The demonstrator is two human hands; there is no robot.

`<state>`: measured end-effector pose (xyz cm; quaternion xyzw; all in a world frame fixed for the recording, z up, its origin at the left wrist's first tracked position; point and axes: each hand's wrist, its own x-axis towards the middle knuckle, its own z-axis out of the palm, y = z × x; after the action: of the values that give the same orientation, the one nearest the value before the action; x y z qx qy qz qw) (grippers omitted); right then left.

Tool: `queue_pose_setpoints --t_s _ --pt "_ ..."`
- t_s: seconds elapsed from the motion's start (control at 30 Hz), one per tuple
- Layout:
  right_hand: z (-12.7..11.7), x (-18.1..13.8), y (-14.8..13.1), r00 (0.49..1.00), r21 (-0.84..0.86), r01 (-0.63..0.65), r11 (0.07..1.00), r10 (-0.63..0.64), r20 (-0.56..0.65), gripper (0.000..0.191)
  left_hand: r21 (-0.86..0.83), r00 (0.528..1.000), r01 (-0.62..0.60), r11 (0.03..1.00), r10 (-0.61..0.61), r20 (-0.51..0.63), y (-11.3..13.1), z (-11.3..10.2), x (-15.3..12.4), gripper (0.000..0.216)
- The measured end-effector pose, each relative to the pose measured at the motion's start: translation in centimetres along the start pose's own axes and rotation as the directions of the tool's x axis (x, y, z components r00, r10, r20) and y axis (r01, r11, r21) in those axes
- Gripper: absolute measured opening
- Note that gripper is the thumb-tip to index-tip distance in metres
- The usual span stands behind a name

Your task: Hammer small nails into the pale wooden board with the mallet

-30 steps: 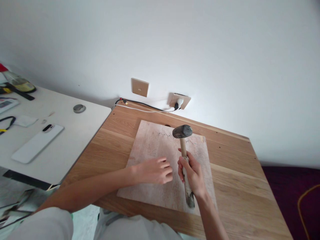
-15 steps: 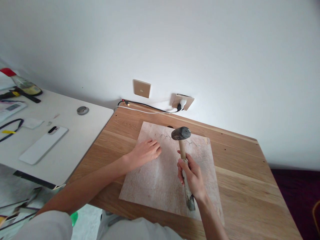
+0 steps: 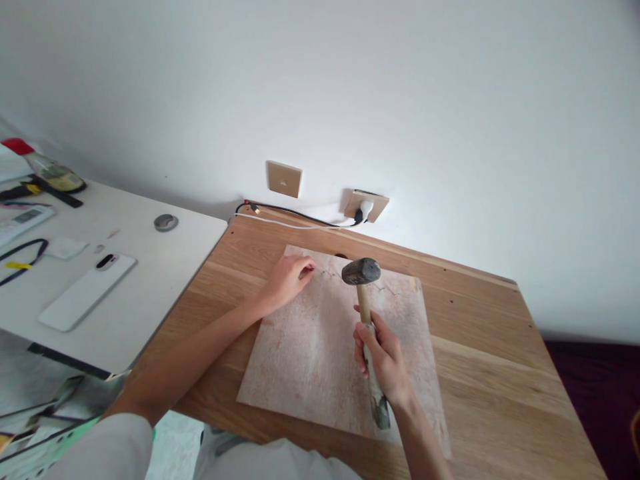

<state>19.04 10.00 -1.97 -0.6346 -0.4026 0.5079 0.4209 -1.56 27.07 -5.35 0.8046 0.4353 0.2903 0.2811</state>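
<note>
right hand fingers wrap hammer | left hand fingers pinched on board

Left hand stretched forward on a long, nearly straight arm, palm down, fingers drawn together and pinching at their tips. Right hand nearer the body, fist wrapped tight, thumb on top, knuckles turned left, wrist bent slightly, forearm running back toward the lower edge.

Wooden table, pale board lying on it
</note>
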Motion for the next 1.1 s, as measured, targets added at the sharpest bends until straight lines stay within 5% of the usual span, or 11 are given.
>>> queue_pose_setpoints --t_s 0.33,0.5,0.93,1.1 --pt "0.7 0.4 -0.2 0.999 -0.010 -0.008 1.000 0.009 0.038 0.074 0.164 0.999 -0.033 0.986 0.039 -0.036 -0.3 0.4 -0.5 0.011" --pt "1.0 0.4 -0.3 0.999 0.001 -0.009 1.000 0.009 0.048 0.075 0.107 0.996 -0.013 0.994 0.022 -0.086 -1.0 0.3 -0.4 0.013" --pt "1.3 0.4 -0.2 0.998 0.009 -0.001 1.000 0.001 0.056 0.069 0.190 0.988 -0.149 0.970 0.153 -0.009 -1.6 0.6 -0.8 0.017" --pt "1.9 0.8 -0.3 0.996 -0.008 0.002 1.000 -0.001 0.093 0.063 0.087 0.992 -0.120 0.989 0.122 -0.022 -1.8 0.6 -0.5 0.012"
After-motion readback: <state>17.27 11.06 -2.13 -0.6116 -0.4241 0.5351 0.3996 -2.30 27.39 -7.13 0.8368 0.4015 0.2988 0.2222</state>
